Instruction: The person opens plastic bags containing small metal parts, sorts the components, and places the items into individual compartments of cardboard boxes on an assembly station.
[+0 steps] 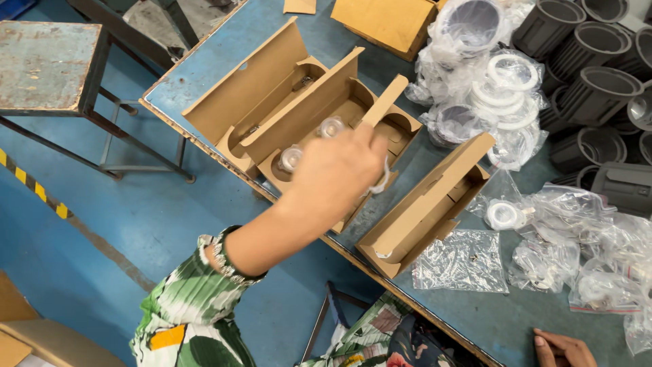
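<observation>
- The left hand point(337, 175) hovers over the middle open cardboard box point(326, 129), fingers curled around a small white part point(382, 182).
- The right hand point(564, 350) lies at the table's near edge, only partly in view; I cannot tell its grip.
- Two clear round pieces point(311, 143) sit inside that box.
- The blue table point(475, 319) also carries plastic bags point(584, 265) and grey housings point(598, 81).
- A rusty metal stool point(51, 64) stands on the blue floor point(102, 217).

View: head camera, the only one
Facing: steeply down, tilted, onto the table point(380, 170) edge and blue floor point(102, 224)
Nearness: close, at arm's reach
</observation>
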